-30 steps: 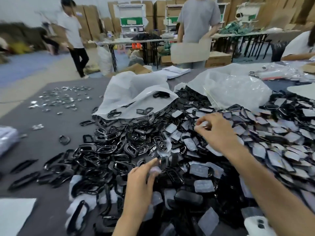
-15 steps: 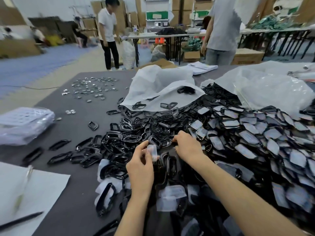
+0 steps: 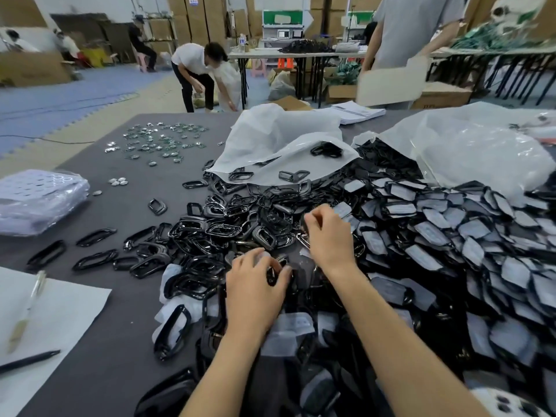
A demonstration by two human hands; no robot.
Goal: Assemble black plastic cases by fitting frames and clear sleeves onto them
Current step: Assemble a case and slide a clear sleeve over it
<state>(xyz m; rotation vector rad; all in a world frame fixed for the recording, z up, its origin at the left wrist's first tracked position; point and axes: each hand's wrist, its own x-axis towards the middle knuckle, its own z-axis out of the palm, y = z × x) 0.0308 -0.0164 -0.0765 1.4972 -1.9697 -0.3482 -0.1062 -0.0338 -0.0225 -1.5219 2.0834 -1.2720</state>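
Observation:
A heap of glossy black frames (image 3: 222,228) lies mid-table. To its right spreads a large pile of black cases in clear sleeves (image 3: 451,239). My left hand (image 3: 255,285) is over the near edge of the heap, with thumb and fingers curled round a small black case (image 3: 273,273) that has a bit of clear sleeve on it. Just beyond it, my right hand (image 3: 329,236) has its fingers curled and pinches a black frame (image 3: 304,239) at the seam between the two piles. The hands are a short gap apart.
Two white plastic bags (image 3: 279,139) (image 3: 469,152) lie behind the piles. Small silver parts (image 3: 156,139) are scattered at the far left. A wrapped clear pack (image 3: 39,200), white paper (image 3: 51,323) and two pens lie at left. People and tables stand beyond the table.
My right hand came back from the sleeved pile to the frame heap, close to my left hand. My left hand stayed near the heap's front edge, holding its piece. The view swung left.

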